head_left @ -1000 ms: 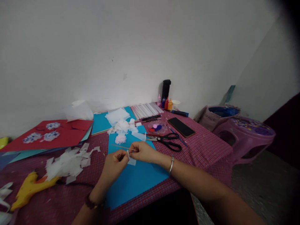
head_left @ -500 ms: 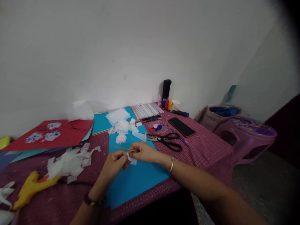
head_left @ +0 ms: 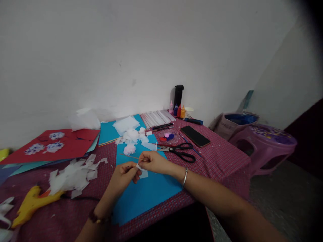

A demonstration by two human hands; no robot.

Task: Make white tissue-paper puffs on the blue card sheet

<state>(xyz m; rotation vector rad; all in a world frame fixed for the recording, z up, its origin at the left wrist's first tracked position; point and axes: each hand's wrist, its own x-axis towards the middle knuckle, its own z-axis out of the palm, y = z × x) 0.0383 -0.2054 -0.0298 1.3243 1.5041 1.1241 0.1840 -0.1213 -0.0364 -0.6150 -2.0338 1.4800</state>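
Observation:
My left hand (head_left: 124, 174) and my right hand (head_left: 153, 162) meet over a blue paper sheet (head_left: 146, 193) on the table. Both are closed in a pinch. My left hand's fingers pinch a small white tissue piece (head_left: 141, 170). In my right hand is a thin wooden stick (head_left: 130, 157) that points left, its near end at the tissue. A fluffy pink-white tissue flower (head_left: 130, 148) lies just beyond the stick on the blue sheet.
Black scissors (head_left: 182, 151) and a phone (head_left: 194, 135) lie to the right. White tissue scraps (head_left: 73, 173) and a yellow glue gun (head_left: 30, 203) lie left. A red sheet (head_left: 55, 145) with tissue flowers sits far left. Paint bottles (head_left: 178, 111) stand by the wall. A purple stool (head_left: 267, 143) stands right of the table.
The hands stay together over the blue sheet. My left fingers have shifted slightly on the tissue piece, which now hangs a little lower and to the right.

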